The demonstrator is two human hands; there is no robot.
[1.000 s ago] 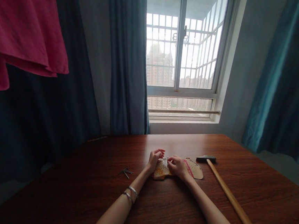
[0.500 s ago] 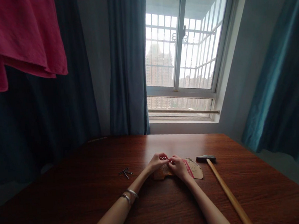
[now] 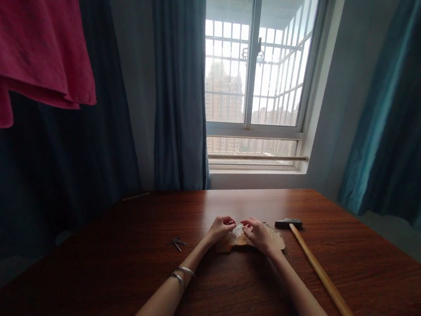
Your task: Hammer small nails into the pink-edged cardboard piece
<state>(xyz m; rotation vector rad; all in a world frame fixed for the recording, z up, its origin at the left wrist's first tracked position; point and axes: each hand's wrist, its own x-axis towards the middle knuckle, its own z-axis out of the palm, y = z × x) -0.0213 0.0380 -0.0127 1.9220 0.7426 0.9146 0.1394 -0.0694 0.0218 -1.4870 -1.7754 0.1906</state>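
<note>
Hands partly hide the speckled board; the hammer handle is cut off

No readable text, label or number shows anywhere.

Under the left hand and right hand, a board lies on the counter. Nails lie left of the left hand, a hammer right of the right; beyond both, a window.

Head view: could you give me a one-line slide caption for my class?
Left hand and right hand at a speckled board, beside a hammer.
</note>
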